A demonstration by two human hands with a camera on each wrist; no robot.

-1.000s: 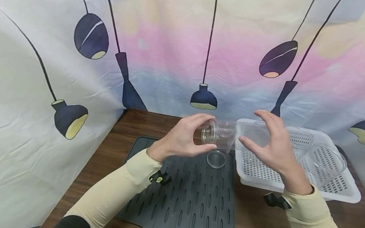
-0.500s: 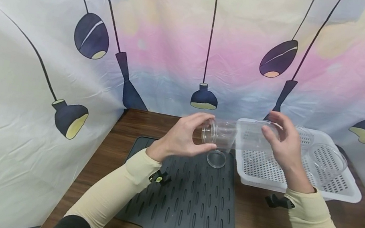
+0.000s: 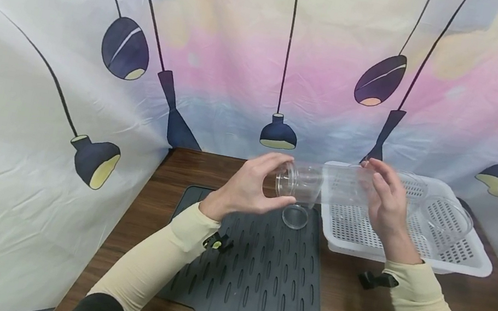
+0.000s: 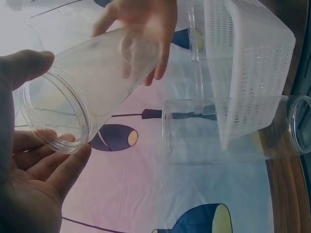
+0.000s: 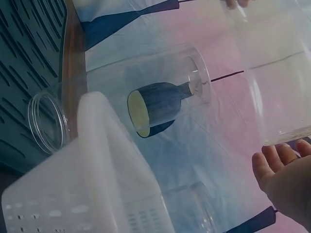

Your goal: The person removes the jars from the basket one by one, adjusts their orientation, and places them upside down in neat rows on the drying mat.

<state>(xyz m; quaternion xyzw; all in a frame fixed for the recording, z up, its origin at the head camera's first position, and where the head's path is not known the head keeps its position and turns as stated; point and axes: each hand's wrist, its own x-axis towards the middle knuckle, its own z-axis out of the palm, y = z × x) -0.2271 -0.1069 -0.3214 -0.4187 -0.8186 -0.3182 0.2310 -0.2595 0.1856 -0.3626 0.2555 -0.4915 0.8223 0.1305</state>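
Observation:
A clear jar (image 3: 341, 185) lies sideways in the air, its threaded mouth to the left. My left hand (image 3: 251, 184) grips that mouth, thumb on one side and fingers on the other, plain in the left wrist view. At the base end is my right hand (image 3: 389, 208), its fingers extended against the jar's bottom (image 5: 286, 133). A second clear jar (image 5: 112, 97) stands mouth down behind the held one, its ring-like rim (image 3: 295, 217) on the dark drying mat (image 3: 253, 273).
To the right, a white perforated basket (image 3: 362, 249) holds more clear jars, one of them upright near its right side (image 3: 447, 218). Brown wooden table (image 3: 342, 305) surrounds the mat. A fabric backdrop printed with lamps (image 3: 246, 55) hangs close behind.
My right hand has shifted right along the jar, from beside its body to its base end, and its fingers have come closer together. The left hand and the jar stay in place.

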